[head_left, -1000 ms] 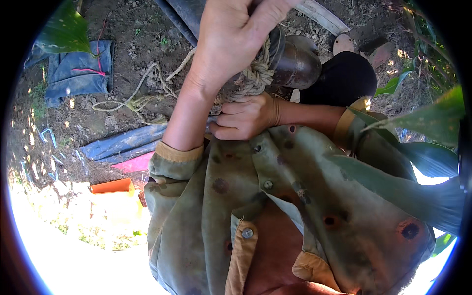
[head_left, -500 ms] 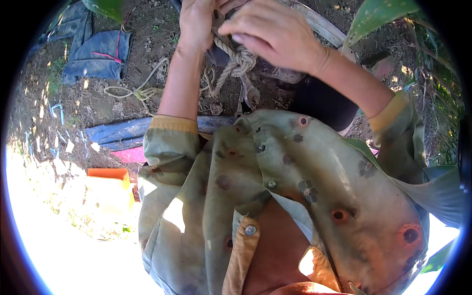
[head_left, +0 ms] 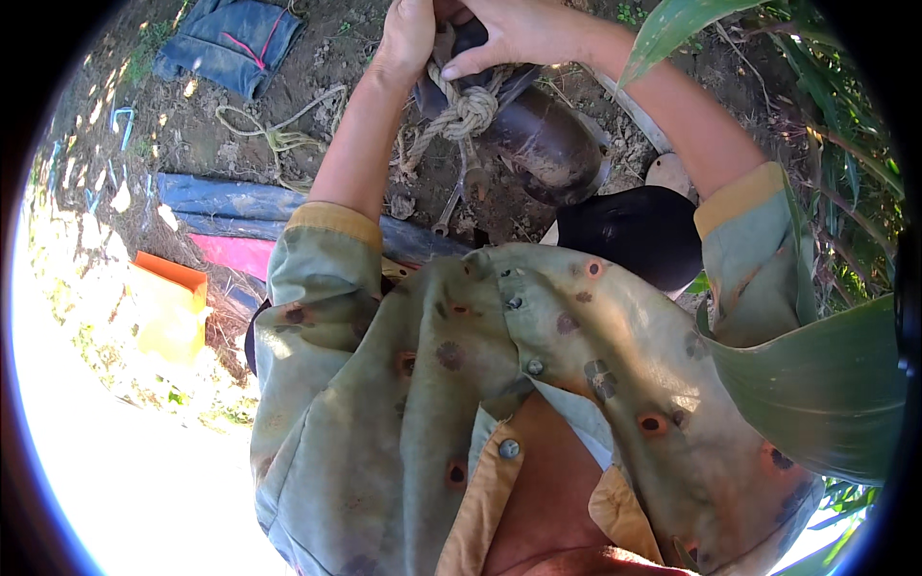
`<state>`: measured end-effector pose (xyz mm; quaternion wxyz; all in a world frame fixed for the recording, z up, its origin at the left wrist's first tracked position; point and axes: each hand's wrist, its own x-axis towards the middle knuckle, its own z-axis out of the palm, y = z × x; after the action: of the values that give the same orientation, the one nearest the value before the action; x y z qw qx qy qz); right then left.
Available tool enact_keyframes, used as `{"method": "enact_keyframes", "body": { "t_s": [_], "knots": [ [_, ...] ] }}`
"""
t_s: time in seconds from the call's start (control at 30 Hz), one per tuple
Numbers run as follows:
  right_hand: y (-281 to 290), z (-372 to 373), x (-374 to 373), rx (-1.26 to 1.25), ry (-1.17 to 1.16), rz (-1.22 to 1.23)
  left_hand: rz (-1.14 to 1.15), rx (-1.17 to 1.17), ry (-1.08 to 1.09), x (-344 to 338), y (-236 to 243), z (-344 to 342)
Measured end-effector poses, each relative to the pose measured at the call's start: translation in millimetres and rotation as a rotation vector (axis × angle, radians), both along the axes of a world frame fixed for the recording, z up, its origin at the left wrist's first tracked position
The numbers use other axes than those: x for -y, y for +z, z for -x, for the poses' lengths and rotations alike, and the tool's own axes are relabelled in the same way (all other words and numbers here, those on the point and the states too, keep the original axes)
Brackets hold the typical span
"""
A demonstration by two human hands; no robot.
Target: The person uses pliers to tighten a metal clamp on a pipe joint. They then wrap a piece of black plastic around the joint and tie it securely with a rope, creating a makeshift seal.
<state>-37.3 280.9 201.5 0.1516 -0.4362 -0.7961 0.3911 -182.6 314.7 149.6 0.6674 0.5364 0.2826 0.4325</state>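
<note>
At the upper edge my left hand is closed, its fingertips partly cut off by the frame. Beside it my right hand curls round a dark part, thumb pointing left toward the rope; what the fingers grip is hidden. Just below both hands sits a thick knot of beige rope, tied round the dark object. A smooth, dark brown rounded body lies on the soil to the knot's right. Below the knot, a metal spanner-like tool points down toward my shirt.
Thin cord lies loosely on the soil at left, below folded blue cloth. A dark blue strip, pink cloth and an orange box-like thing are lower left. A black rounded shape sits right; broad leaves hang close by.
My right hand has moved up and left, beside the left hand, uncovering the knot and the brown body. The view has shifted, with the cloth at upper left now higher.
</note>
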Motion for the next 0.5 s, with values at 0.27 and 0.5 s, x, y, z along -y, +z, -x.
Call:
{"method": "enact_keyframes", "body": {
  "t_s": [0.27, 0.5],
  "knots": [
    [-30, 11, -22, -0.395, 0.172, 0.144, -0.551, -0.548, 0.201, -10, -11, 12],
    [-27, 19, -19, -0.343, 0.102, 0.394, -0.432, -0.644, 0.444, 12, 6, 31]
  ]
}}
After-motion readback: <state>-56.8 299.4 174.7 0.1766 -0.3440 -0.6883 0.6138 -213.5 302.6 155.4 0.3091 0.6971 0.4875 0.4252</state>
